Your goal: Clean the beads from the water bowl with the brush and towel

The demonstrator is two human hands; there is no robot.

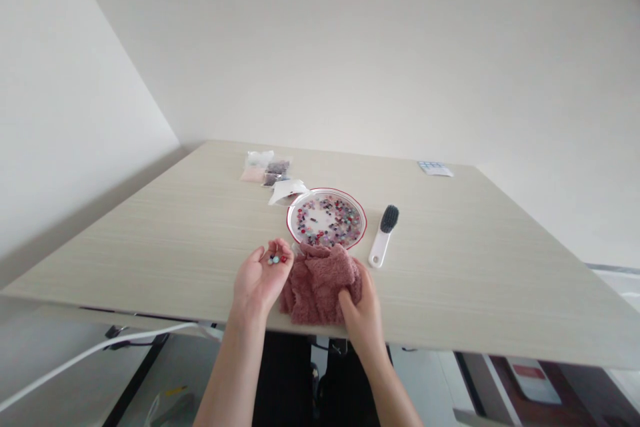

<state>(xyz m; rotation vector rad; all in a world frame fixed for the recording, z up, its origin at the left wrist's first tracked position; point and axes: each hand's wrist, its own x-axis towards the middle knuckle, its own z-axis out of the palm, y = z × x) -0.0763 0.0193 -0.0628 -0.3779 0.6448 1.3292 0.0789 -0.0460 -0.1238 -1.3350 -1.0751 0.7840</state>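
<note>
My left hand (261, 280) lies palm up above the table, cupped, with a few small beads (277, 258) resting on its fingers. My right hand (363, 310) grips the right side of a crumpled pink towel (317, 283) near the table's front edge. Just behind the towel stands a white plate (291, 213) with a red rim, filled with several coloured beads.
A white brush (383, 237) with dark bristles lies right of the plate. Small plastic bags (267, 170) of beads lie behind the plate on the left. A small card (436, 168) sits at the far edge. A white cable (90, 353) hangs below the table.
</note>
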